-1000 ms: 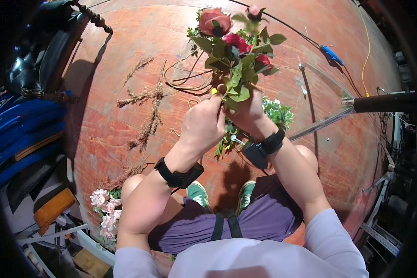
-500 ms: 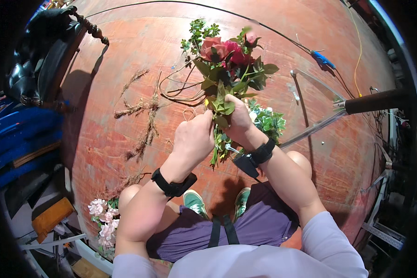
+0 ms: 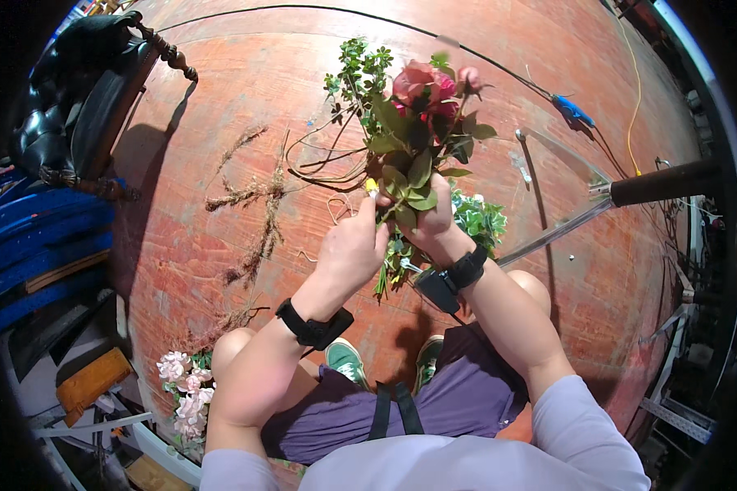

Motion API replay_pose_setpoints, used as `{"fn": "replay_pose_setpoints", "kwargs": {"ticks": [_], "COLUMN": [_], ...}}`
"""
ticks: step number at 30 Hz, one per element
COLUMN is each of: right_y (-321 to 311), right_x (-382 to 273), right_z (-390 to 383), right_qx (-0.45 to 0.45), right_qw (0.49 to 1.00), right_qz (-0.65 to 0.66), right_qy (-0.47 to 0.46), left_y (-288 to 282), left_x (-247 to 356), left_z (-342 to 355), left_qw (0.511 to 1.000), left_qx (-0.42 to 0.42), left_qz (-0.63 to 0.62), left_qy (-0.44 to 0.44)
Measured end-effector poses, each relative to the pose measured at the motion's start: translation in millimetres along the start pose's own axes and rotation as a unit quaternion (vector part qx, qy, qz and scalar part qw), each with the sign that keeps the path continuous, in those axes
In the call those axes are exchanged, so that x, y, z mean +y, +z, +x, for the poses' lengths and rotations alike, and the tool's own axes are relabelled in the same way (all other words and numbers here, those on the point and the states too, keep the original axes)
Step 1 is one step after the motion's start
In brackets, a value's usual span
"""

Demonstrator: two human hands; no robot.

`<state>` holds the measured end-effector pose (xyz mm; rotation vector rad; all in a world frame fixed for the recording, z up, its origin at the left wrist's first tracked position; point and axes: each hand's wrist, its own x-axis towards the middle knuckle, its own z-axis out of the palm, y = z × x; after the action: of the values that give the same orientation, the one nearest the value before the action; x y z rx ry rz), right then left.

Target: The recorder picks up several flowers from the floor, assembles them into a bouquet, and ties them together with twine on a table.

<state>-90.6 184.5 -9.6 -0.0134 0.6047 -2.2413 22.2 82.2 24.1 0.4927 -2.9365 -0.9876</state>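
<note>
A bunch of artificial roses (image 3: 422, 86), pink and red with large green leaves, stands out in front of me. My right hand (image 3: 436, 219) is closed round its stems, just below the leaves. Beside it, my left hand (image 3: 348, 255) is closed with thumb and finger together near the stems; what it pinches is hidden. A small yellow-tipped piece (image 3: 373, 186) shows right at the left fingertips. Close to that hand is a thin loop of string (image 3: 336, 206). Cut stem ends (image 3: 382, 282) show below, between my wrists.
Dried brown sprigs (image 3: 262, 196) lie on the red floor at left, near coiled brown stems (image 3: 327, 164) and a leafy green spray (image 3: 360, 69). White-edged foliage (image 3: 481, 219) is behind my right wrist. Pale pink flowers (image 3: 187, 393) sit by my left knee. A metal-legged stand (image 3: 557, 225) is at right.
The rose heads have swung right and turned. My left fingers have shifted slightly away from the stems, and the yellow-tipped piece shows more plainly. My right hand keeps its grip.
</note>
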Motion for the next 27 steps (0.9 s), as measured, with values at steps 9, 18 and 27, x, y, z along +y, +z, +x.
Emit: {"fn": "replay_pose_setpoints", "kwargs": {"ticks": [9, 18, 27], "right_y": [2.8, -25.3, 2.6], "right_x": [-11.4, -13.6, -7.4], "right_z": [-4.8, -10.4, -6.8], "right_qx": [-0.074, -0.049, -0.096], "right_qw": [0.996, 0.815, 0.994], "right_qz": [-0.020, -0.570, 0.050], "right_qy": [0.051, -0.090, 0.030], "left_y": [18.9, 23.9, 9.3], "left_x": [-10.7, -21.2, -5.2], "left_z": [4.4, 3.3, 5.9], "left_qw": [0.955, 0.986, 0.955], "left_qx": [-0.064, -0.095, -0.005], "left_qz": [-0.281, -0.134, -0.260], "left_qy": [0.067, 0.040, 0.141]}}
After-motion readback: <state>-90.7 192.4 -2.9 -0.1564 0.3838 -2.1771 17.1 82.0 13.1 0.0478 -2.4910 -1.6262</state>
